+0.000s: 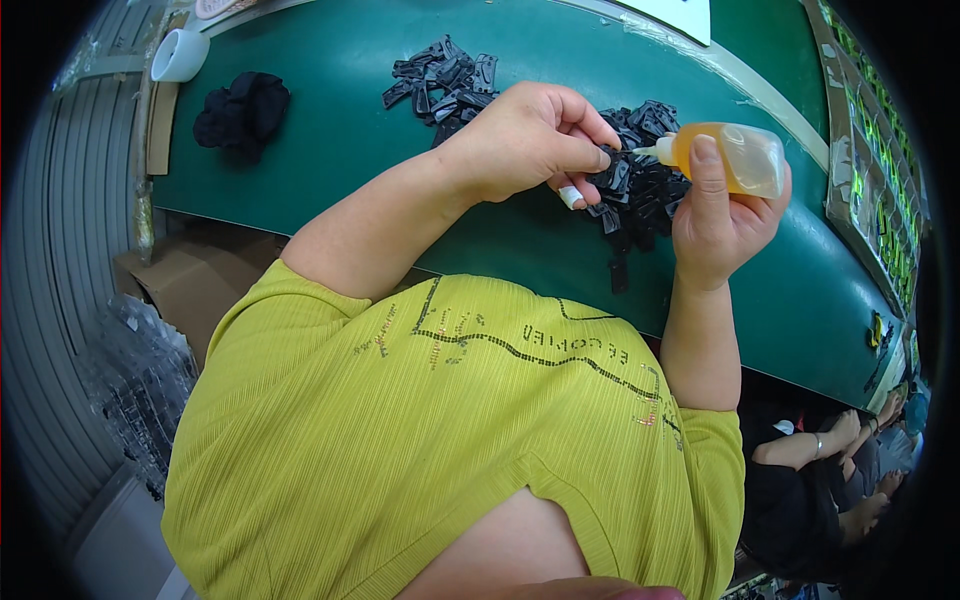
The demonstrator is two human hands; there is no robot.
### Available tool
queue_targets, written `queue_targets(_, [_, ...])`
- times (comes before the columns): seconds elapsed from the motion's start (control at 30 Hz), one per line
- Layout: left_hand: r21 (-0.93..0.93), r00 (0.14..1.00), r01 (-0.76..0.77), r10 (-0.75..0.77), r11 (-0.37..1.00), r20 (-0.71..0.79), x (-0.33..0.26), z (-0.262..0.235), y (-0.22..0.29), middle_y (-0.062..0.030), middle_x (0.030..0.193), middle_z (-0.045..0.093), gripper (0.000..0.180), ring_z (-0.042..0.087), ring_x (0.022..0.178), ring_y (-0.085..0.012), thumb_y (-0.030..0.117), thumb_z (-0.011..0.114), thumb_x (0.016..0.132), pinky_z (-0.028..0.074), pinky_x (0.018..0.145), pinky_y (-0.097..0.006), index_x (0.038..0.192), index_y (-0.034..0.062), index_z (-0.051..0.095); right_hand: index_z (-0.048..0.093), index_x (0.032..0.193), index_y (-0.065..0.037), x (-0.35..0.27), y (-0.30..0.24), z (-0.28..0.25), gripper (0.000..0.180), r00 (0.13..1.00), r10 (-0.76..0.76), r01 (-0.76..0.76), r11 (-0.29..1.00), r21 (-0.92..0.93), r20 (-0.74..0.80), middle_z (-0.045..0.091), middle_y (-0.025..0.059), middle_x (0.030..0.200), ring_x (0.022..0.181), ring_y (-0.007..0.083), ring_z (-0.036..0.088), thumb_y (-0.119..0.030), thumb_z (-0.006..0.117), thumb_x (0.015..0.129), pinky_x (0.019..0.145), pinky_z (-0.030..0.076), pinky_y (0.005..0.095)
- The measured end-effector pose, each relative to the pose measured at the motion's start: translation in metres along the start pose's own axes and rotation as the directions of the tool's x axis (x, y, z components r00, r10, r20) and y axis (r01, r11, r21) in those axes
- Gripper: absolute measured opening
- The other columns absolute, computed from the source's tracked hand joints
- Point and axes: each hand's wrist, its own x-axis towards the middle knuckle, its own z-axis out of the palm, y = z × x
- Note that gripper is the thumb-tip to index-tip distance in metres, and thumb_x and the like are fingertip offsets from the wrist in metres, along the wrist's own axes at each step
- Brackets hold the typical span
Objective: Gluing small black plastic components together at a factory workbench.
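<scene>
My left hand [545,140] pinches a small black plastic part [607,158] between thumb and forefinger; a white wrap covers one of its fingertips. In my right hand [725,225] is a clear squeeze bottle [752,160] of amber liquid, lying almost level. The bottle's thin nozzle points left and meets or nearly meets the held part; I cannot tell which. Beneath both hands spreads a pile of black plastic parts [640,205]. A second heap of similar parts [450,78] sits farther back, left of it, partly behind my left hand.
A green work table [330,130] carries a crumpled black cloth [242,112] and a white roll [180,56] at the far left. Trays of yellow-green pieces [870,170] line the right side. Other people's arms [815,445] show at lower right. A cardboard box [200,275] stands below the table's left edge.
</scene>
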Motion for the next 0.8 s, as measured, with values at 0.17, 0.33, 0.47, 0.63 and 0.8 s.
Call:
queue_targets(0.17, [-0.026,1.000,0.008,-0.008,1.000,-0.006,0.001,-0.001,0.001,-0.0088,0.079,0.064,0.019,0.067,0.063,-0.0172,0.005,0.065,0.082,0.055,0.055,-0.024,0.098,-0.0040,0.061,0.052,0.101,-0.002,0.003,0.002,-0.008,0.026,0.995,0.055,-0.044,0.992,0.117,-0.087,0.060,0.0052,0.094,0.081,0.0103,0.059,-0.001,0.069,0.082,0.074,0.048,0.0244])
queue_targets(0.33, [-0.045,1.000,0.007,-0.007,0.999,-0.018,0.003,-0.001,0.000,-0.0098,0.080,0.065,0.020,0.067,0.063,-0.0175,0.005,0.065,0.082,0.056,0.056,-0.024,0.098,-0.0039,0.060,0.052,0.102,-0.002,-0.003,0.003,-0.007,0.026,0.992,0.122,-0.124,0.978,0.166,0.024,0.060,0.0058,0.093,0.081,0.0111,0.059,-0.001,0.068,0.082,0.074,0.048,0.0244])
queue_targets(0.47, [-0.044,1.000,0.009,-0.010,0.999,-0.021,0.002,0.001,0.001,-0.0101,0.081,0.065,0.020,0.068,0.063,-0.0177,0.005,0.065,0.082,0.056,0.056,-0.024,0.098,-0.0040,0.060,0.052,0.103,-0.002,-0.006,-0.001,-0.001,0.027,0.991,0.111,-0.123,0.980,0.159,0.080,0.060,0.0062,0.093,0.081,0.0111,0.058,-0.001,0.068,0.082,0.074,0.048,0.0243])
queue_targets(0.63, [-0.041,1.000,0.011,-0.011,0.999,-0.019,0.002,0.001,0.000,-0.0105,0.081,0.064,0.020,0.068,0.064,-0.0181,0.005,0.065,0.082,0.056,0.056,-0.025,0.099,-0.0042,0.060,0.051,0.104,-0.002,-0.007,-0.002,0.001,0.028,0.989,0.123,-0.134,0.979,0.156,0.081,0.060,0.0066,0.094,0.082,0.0114,0.059,-0.001,0.069,0.082,0.074,0.049,0.0240])
queue_targets(0.8, [-0.046,1.000,0.011,-0.012,0.999,-0.015,0.002,0.000,0.001,-0.0111,0.081,0.064,0.020,0.068,0.064,-0.0186,0.005,0.065,0.082,0.056,0.056,-0.025,0.099,-0.0045,0.060,0.051,0.105,-0.001,-0.007,-0.002,0.001,0.030,0.986,0.132,-0.145,0.980,0.134,0.098,0.060,0.0068,0.094,0.082,0.0115,0.059,-0.001,0.069,0.081,0.074,0.049,0.0241])
